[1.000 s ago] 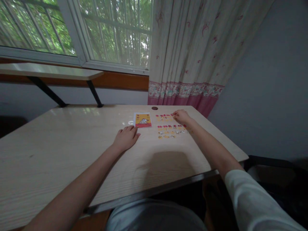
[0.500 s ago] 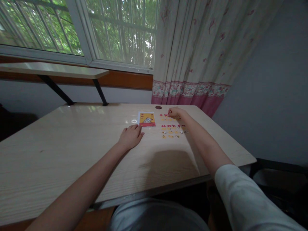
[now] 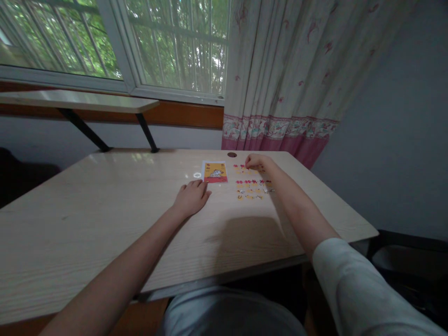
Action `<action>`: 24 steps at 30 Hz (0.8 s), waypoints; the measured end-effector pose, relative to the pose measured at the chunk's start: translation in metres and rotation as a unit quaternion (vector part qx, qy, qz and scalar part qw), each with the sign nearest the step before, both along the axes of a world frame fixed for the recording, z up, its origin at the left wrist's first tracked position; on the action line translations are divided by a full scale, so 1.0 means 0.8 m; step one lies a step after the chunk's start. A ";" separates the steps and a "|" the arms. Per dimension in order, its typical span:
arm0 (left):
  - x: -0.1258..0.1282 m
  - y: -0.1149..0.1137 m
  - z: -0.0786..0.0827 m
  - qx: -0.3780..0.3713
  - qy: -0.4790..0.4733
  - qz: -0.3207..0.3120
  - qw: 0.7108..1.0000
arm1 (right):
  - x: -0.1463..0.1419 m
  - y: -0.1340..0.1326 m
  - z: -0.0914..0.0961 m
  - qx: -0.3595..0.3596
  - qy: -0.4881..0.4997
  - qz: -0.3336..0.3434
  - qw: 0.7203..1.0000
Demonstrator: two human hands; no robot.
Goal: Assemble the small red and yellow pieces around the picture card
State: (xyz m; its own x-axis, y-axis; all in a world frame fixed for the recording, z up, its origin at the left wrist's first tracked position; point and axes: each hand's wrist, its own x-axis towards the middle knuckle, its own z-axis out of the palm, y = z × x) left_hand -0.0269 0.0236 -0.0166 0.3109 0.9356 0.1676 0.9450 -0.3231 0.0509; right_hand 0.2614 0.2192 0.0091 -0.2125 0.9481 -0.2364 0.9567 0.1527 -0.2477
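I see a pale wood-grain worktop (image 3: 105,219) with a dark edge along its near side. A small round hole (image 3: 231,154) sits near its far edge. Just this side of the hole lies a card (image 3: 215,171), yellow with a red strip along its bottom and a white border, flat on the surface. Just to the right of the card, small red and yellow pieces (image 3: 250,189) lie in rows. My left hand (image 3: 191,197) rests flat, palm down, just beside the card's near corner. My right hand (image 3: 257,162) rests on the top row of pieces.
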 end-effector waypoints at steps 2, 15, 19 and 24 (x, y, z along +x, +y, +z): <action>0.000 -0.001 0.000 -0.002 0.001 0.002 1.000 | 0.000 -0.004 -0.001 0.008 0.024 0.000 1.000; 0.003 -0.003 0.007 0.042 -0.018 -0.006 0.999 | -0.024 -0.113 -0.004 0.067 0.431 0.041 0.899; 0.016 -0.008 0.014 0.039 -0.150 -0.078 0.985 | -0.055 -0.175 -0.032 0.023 0.565 0.014 0.825; 0.036 -0.014 0.014 -0.028 -0.351 -0.062 0.934 | -0.084 -0.219 -0.043 -0.001 0.596 0.011 0.803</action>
